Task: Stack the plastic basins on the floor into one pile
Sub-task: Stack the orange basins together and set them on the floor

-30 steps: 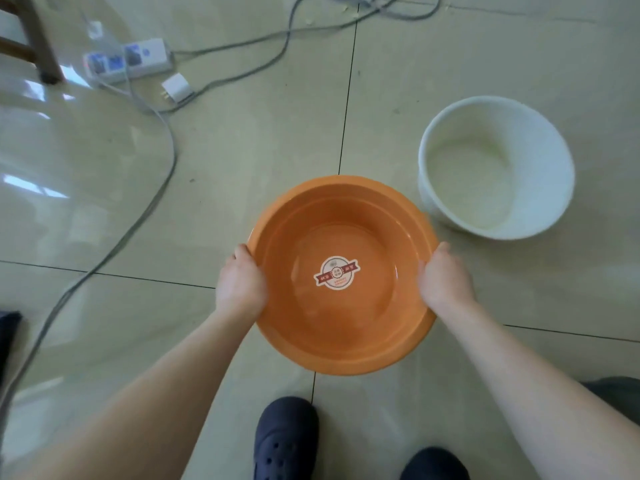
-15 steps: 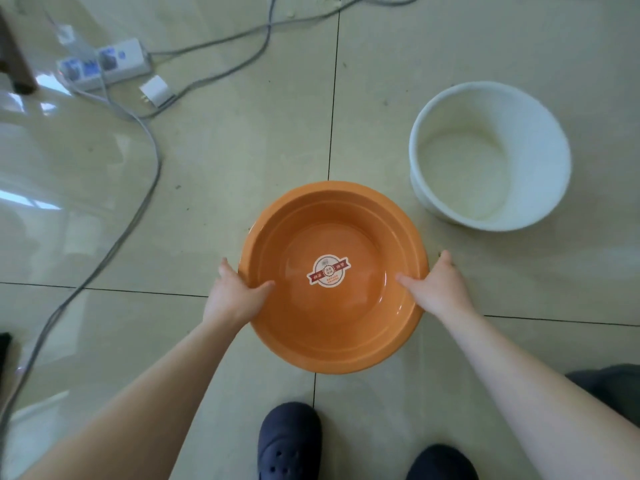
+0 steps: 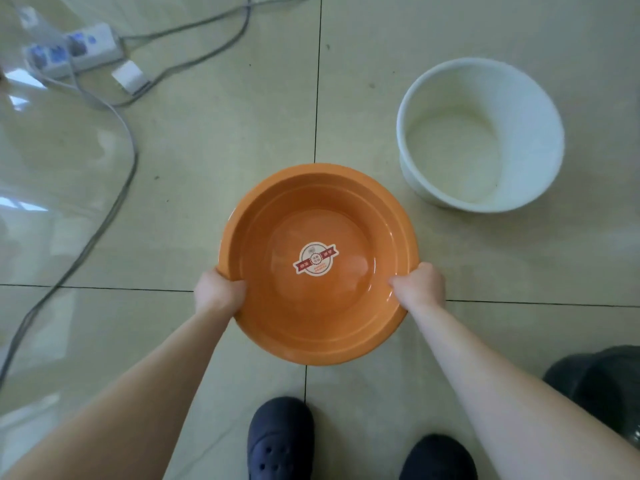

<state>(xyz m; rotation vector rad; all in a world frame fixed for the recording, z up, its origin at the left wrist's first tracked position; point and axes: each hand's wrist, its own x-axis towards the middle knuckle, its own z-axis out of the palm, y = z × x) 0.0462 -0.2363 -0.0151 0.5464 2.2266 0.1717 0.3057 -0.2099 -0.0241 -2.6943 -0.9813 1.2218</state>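
Observation:
An orange plastic basin [image 3: 311, 209] with a round sticker on its bottom is in front of me, over the tiled floor. My left hand [image 3: 218, 292] grips its left rim, thumb inside the bowl. My right hand [image 3: 419, 285] grips the right rim in the same way. A deeper white basin [image 3: 485, 98] stands on the floor to the upper right, apart from the orange one and empty.
A white power strip [image 3: 74, 53] and a plug adapter [image 3: 131, 76] lie at the top left, with grey cables [image 3: 104, 230] running down the left side. My dark shoes [image 3: 280, 441] are at the bottom. A dark object [image 3: 602, 379] sits at the right edge.
My thumbs have come over the rim and both hands have closed on the orange basin. The basin sits a little nearer the white one in view.

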